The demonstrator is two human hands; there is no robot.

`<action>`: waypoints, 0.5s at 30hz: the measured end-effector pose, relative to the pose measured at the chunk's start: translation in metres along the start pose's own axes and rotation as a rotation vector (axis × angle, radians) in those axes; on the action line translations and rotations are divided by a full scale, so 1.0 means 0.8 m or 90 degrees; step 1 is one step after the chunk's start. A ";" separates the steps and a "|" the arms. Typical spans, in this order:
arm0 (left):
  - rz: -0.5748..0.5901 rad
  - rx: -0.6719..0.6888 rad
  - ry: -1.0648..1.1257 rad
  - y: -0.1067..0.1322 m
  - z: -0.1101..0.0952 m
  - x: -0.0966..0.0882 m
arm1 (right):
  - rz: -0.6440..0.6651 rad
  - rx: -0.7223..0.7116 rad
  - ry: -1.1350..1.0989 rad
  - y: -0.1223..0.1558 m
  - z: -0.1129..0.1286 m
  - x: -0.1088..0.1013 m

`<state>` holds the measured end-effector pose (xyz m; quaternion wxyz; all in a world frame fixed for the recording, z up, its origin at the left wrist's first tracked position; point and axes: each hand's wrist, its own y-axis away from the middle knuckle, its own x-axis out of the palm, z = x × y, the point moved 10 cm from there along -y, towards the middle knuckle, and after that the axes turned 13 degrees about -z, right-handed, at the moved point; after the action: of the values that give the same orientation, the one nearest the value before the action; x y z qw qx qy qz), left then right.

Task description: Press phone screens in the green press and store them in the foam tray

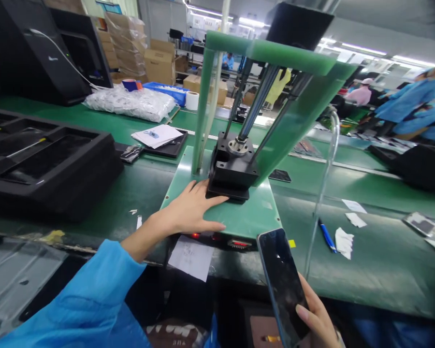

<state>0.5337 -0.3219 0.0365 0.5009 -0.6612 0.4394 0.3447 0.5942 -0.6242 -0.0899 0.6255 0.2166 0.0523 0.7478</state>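
Observation:
A green-framed press machine [235, 159] stands before me, with metal rods running down to a black press block [234, 166]. My left hand [190, 208] lies on its green base plate [253, 217], thumb and fingers spread, some fingertips at the left side of the block and partly hidden by it. Nothing shows in that hand. In my right hand [317, 314], low on the right, a smartphone [281, 280] with a dark screen is held tilted, its top end near the front right corner of the base. A red display [239, 244] glows on the machine's front edge.
Left stands a black foam tray [54, 169]; behind it are a monitor [79, 48] and bagged parts [130, 102]. A clear hose [324, 193] hangs at right, near a blue pen-like tool [327, 236] and crumpled paper [344, 242]. People in blue work farther back.

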 end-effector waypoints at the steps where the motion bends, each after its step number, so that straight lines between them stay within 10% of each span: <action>1: 0.005 0.005 0.003 -0.001 0.001 0.001 | 0.004 -0.002 -0.005 0.000 0.000 0.001; 15: -0.025 -0.015 -0.018 0.010 -0.002 -0.001 | 0.023 0.002 -0.020 0.011 0.008 0.003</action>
<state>0.5262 -0.3238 0.0348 0.5057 -0.6706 0.4153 0.3496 0.5882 -0.6247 -0.0804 0.6122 0.2302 0.0402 0.7554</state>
